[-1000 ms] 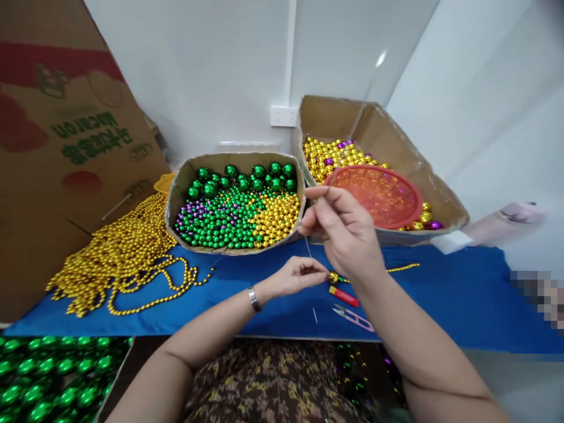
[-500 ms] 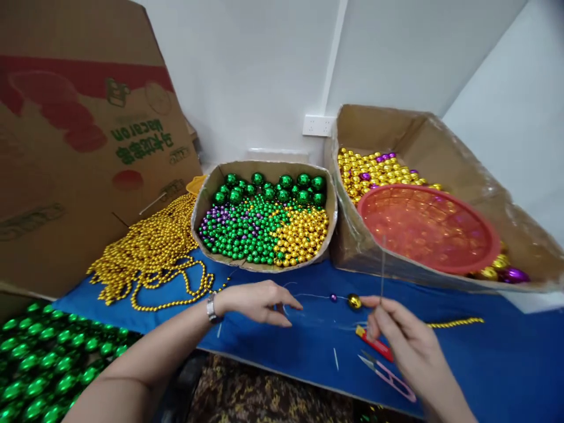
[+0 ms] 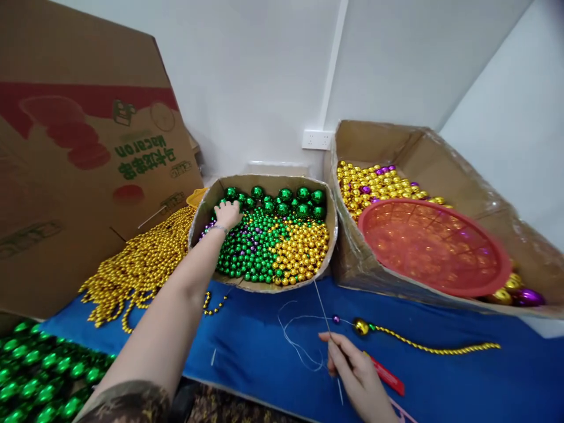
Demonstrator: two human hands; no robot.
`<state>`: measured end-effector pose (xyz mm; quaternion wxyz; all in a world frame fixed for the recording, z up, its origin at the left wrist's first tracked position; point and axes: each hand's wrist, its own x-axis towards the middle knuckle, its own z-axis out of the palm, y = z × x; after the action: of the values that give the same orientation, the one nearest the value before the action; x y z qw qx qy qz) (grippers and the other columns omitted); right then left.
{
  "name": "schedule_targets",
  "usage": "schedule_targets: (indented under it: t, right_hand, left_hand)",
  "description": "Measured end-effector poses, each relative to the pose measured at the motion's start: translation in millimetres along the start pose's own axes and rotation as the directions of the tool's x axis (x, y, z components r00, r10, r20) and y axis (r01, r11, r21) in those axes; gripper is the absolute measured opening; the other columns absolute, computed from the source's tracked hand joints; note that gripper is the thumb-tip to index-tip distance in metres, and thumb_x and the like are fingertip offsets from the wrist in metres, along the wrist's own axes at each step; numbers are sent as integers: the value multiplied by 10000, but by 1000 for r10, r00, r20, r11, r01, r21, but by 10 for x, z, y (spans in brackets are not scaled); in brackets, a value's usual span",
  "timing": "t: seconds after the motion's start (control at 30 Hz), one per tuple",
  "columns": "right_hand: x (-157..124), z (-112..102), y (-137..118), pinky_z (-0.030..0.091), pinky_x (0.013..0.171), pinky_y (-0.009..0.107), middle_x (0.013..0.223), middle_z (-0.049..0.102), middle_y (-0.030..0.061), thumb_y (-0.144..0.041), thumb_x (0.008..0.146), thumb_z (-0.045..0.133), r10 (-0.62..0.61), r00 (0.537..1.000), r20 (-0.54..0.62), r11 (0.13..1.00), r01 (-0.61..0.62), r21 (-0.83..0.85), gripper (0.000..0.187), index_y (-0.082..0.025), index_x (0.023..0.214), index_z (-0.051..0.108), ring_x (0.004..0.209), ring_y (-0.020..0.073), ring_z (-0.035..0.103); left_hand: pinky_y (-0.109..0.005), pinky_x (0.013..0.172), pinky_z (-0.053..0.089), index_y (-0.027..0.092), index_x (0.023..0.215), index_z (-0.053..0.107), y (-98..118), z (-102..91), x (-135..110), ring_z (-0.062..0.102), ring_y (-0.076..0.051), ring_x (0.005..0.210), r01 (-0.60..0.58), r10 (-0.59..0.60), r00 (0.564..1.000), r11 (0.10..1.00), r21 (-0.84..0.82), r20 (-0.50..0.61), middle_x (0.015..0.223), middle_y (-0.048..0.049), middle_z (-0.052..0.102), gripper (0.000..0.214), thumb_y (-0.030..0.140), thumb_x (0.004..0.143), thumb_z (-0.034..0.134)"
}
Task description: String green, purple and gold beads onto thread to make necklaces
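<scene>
Left hand (image 3: 228,214): stretched forward into the bead box (image 3: 264,179), fingertips down among the large green beads (image 3: 282,195) at its back left corner. Whether it has closed on one cannot be told.
Right hand (image 3: 356,373): near the front edge of the surface (image 3: 462,382), thumb and forefinger pinched on a thin needle (image 3: 324,308). It grips low on the shaft, so the tip leans up and away, clear of the blue cloth.
Thread (image 3: 295,343): white, in loose loops just left of the right hand.
Gold strand (image 3: 436,349): laid out to the right, headed by a larger gold bead (image 3: 361,326) and a small purple bead (image 3: 336,319) (stretched long, probably so it does not tangle).
Box layout: green, purple and gold beads sit in separate patches, and the low front wall lets the arm reach over.
Nearby: a red lighter (image 3: 388,376) lies just beside the right hand, a red basket (image 3: 434,247) rests in the bigger box (image 3: 396,135), and a heap of gold strands (image 3: 145,264) lies left of the bead box.
</scene>
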<state>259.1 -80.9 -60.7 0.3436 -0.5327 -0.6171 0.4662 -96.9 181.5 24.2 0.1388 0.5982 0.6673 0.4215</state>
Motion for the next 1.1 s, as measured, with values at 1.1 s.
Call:
schedule_targets:
  t: [1.1]
  right_hand:
    - [-193,111,-363,582,792,324,992,744,72,-233,956,459,-584,811,25,670,499,-550,273,-200,1119,676,854,197,718]
  left_hand:
    - [-284,638,553,177,1261,552,434,-273,-2562,656,-249,944,566,31,814,181,-804,580,1135,-122,637,488,328,798,589]
